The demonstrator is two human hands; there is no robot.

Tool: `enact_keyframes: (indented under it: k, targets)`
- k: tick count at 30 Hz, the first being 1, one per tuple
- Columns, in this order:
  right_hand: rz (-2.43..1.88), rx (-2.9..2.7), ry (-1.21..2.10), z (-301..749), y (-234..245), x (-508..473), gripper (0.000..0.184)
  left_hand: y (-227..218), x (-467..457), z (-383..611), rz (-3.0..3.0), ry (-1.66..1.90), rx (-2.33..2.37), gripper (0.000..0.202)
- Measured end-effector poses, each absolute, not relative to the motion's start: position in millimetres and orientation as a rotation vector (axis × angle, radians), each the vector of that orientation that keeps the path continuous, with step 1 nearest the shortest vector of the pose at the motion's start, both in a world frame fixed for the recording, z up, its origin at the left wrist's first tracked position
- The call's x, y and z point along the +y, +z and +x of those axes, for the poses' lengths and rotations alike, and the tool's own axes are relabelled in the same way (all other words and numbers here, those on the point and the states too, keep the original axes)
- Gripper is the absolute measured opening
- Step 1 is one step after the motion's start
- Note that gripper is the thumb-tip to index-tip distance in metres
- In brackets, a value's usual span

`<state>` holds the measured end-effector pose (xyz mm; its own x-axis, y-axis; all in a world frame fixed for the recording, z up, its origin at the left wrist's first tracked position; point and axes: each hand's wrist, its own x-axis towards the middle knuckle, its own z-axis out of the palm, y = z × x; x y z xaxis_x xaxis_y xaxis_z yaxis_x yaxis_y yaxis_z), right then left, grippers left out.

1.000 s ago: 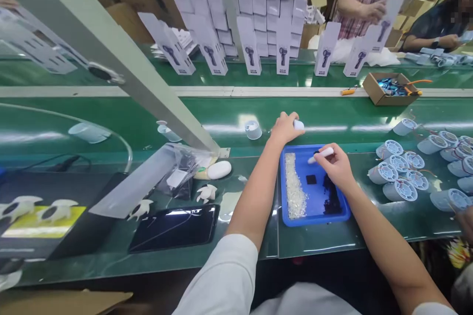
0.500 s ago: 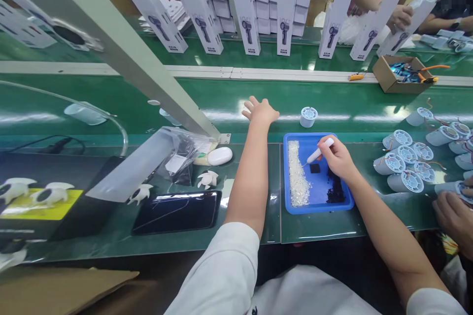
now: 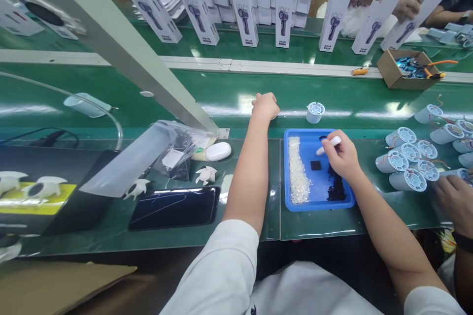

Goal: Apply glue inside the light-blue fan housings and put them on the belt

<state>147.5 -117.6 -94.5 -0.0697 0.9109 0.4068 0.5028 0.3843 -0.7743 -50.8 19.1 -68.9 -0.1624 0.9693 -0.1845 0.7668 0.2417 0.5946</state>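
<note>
Pinching the white pen-like tool (image 3: 328, 145) above the blue tray (image 3: 317, 191), the right hand (image 3: 343, 155) has drawn it off the white beads (image 3: 298, 179); the left hand (image 3: 265, 106), earlier spread, now curls, grip hidden, left of the white cup (image 3: 315, 113).

I hold a white pen-like tool (image 3: 335, 141) in my right hand (image 3: 344, 155), slanted over the blue tray (image 3: 319, 201), its narrow end pointing down-left; whatever my left hand (image 3: 266, 105) covers is hidden from me.
</note>
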Motion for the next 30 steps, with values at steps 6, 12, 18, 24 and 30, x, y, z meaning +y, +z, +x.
enact_keyframes:
  k: [6, 12, 18, 24, 30]
  targets:
    - [-1.235, -1.739, 0.372, 150, -87, -119, 0.024, -43, 10, -44, 1.722, 0.783, 1.805, 0.034]
    - [-1.317, -1.596, 0.304, 159, -89, -117, 0.03, -31, 6, -38, 1.695, 1.088, 1.511, 0.029]
    - [-1.346, -1.572, 0.314, 158, -91, -114, 0.028, -26, 2, -37, 1.677, 1.154, 1.435, 0.027]
    - [-1.317, -1.529, 0.304, 158, -93, -114, 0.026, -24, 0, -37, 1.724, 1.153, 1.416, 0.027]
    - [-1.302, -1.529, 0.29, 158, -94, -114, 0.026, -11, -11, -35, 1.835, 0.945, 1.508, 0.027]
